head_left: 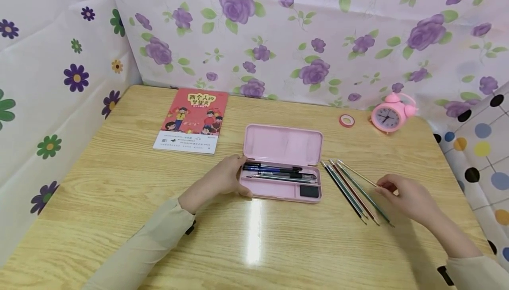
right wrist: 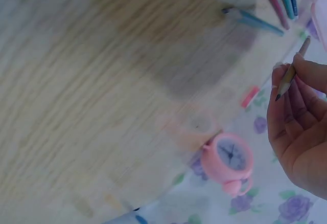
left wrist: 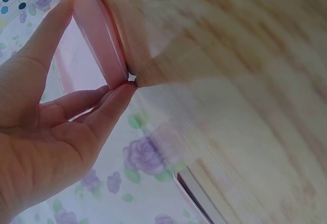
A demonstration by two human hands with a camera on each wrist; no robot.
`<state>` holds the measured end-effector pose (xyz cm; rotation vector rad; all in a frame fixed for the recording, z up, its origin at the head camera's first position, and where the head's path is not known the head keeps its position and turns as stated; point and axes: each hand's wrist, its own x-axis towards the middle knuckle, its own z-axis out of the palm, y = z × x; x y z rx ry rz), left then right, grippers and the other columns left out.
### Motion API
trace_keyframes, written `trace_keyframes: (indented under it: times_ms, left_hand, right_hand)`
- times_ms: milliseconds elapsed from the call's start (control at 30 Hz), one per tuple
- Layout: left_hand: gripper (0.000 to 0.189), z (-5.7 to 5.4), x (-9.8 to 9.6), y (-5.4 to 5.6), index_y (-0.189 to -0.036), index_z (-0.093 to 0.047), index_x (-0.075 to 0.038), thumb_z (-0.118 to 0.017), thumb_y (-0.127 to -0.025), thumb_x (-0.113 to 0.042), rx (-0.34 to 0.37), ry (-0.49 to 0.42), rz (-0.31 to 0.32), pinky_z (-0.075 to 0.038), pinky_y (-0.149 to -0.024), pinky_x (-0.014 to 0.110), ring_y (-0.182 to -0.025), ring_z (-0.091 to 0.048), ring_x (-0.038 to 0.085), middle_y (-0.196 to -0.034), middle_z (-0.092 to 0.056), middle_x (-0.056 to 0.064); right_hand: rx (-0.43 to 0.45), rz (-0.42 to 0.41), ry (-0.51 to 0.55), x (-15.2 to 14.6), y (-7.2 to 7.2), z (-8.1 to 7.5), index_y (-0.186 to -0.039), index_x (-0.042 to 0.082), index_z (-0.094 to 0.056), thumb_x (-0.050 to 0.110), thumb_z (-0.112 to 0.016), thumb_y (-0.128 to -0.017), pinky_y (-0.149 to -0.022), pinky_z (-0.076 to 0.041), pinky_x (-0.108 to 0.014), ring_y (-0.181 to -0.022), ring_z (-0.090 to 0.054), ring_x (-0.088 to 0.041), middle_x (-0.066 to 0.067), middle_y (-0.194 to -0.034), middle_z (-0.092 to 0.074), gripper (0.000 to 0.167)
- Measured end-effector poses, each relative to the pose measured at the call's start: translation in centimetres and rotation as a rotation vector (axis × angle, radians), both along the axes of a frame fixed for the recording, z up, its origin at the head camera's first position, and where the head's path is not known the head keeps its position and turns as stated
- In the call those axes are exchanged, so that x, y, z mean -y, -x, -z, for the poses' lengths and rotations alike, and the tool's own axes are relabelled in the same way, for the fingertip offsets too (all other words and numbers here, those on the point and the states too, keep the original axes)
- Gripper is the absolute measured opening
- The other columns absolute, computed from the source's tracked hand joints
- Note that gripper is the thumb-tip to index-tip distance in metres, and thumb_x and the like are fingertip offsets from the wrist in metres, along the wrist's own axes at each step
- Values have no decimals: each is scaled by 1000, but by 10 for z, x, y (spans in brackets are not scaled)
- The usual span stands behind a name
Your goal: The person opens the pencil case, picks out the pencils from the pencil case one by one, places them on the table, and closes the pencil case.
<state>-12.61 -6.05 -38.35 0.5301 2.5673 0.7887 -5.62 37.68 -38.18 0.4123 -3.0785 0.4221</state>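
Note:
A pink pencil case point(head_left: 272, 189) lies open on the table, its lid folded back. My left hand point(head_left: 226, 176) grips its left end, thumb at the near edge and fingers at the far side by the hinge. Inside are several pens point(head_left: 274, 169), a pencil beside them and a black eraser point(head_left: 309, 191) in the near right corner. To the right of the case, my right hand point(head_left: 413, 199) pinches a light wood-coloured pencil point(right wrist: 287, 78) between thumb and fingers, its dark point showing in the right wrist view. Several other pencils point(head_left: 350, 188) lie side by side between that hand and the case.
A red book point(head_left: 195, 120) lies at the back left. At the back right stand a pink alarm clock point(head_left: 387, 116) and, beside it, a small roll of pink tape point(head_left: 347, 120). Flower-printed cloth point(head_left: 278, 38) hangs behind the wooden table point(head_left: 119, 170).

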Motion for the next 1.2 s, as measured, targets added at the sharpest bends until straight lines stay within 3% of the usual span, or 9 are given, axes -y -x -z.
trace_keyframes:
  times_ms: [300,567,900,1200]
  left_hand:
    - [101,-1,-1,1,-139,-38,5,-89,-59,-31,-27,4,16,-36,-106,39,-118,-48,29,-128,-51,19]
    - [102,-2,-1,0,-139,-37,5,-88,-58,-31,-3,8,3,-36,-105,39,-117,-48,28,-127,-51,19]
    - [102,-1,2,-3,-140,-35,6,-88,-60,-29,-1,-16,-12,-35,-106,39,-118,-48,27,-129,-50,19]
    - [100,0,1,-3,-138,-39,5,-89,-58,-27,-5,-32,-14,-39,-102,37,-110,-51,24,-121,-54,16]
  right_hand:
    - [149,92,30,-9,-2,6,-93,5,-66,24,-64,-89,-61,-48,-33,-70,-58,-14,0,-80,-65,19]
    - [257,83,78,-2,-4,9,-93,12,-67,31,-60,-91,-60,-46,-27,-70,-56,-8,5,-79,-63,21]
    - [262,85,80,-3,-4,15,-94,13,-67,31,-61,-91,-62,-48,-27,-74,-56,-10,5,-83,-63,19]
    - [219,62,123,4,7,6,-100,14,-67,33,-58,-93,-64,-47,-30,-79,-57,-12,4,-87,-64,22]
